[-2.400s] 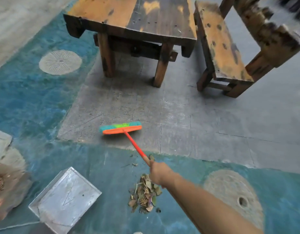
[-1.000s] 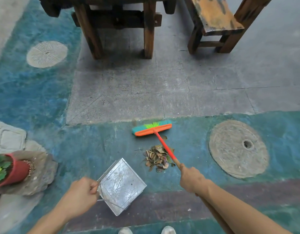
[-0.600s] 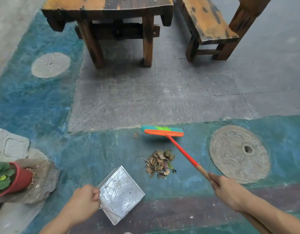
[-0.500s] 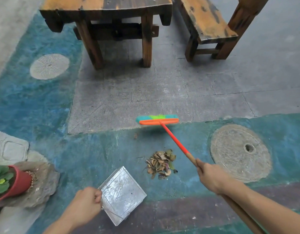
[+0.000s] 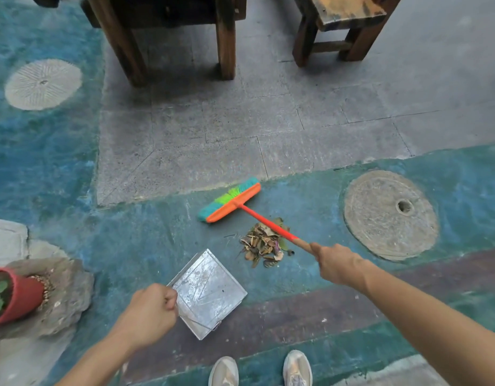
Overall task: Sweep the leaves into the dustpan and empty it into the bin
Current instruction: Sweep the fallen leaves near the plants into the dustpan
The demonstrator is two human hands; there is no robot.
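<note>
A small pile of dry leaves (image 5: 264, 244) lies on the teal-painted floor. The metal dustpan (image 5: 208, 292) rests flat just to its lower left, open side toward the pile. My left hand (image 5: 149, 313) is closed around the dustpan's thin handle at its left edge. My right hand (image 5: 337, 264) grips the broom's wooden handle. The orange shaft crosses over the leaves, and the orange and teal broom head (image 5: 230, 200) sits on the floor beyond the pile, angled. No bin is in view.
A wooden table's legs (image 5: 225, 37) and a wooden bench (image 5: 344, 26) stand on grey paving ahead. A round manhole cover (image 5: 390, 215) lies right of the leaves. A red flowerpot (image 5: 19, 296) on a rock is at the left. My shoes (image 5: 224, 371) are at the bottom edge.
The broom head has come down from the grey paving onto the teal floor beyond the pile and turned at an angle. The view has tilted down. The dustpan stays in my left hand.
</note>
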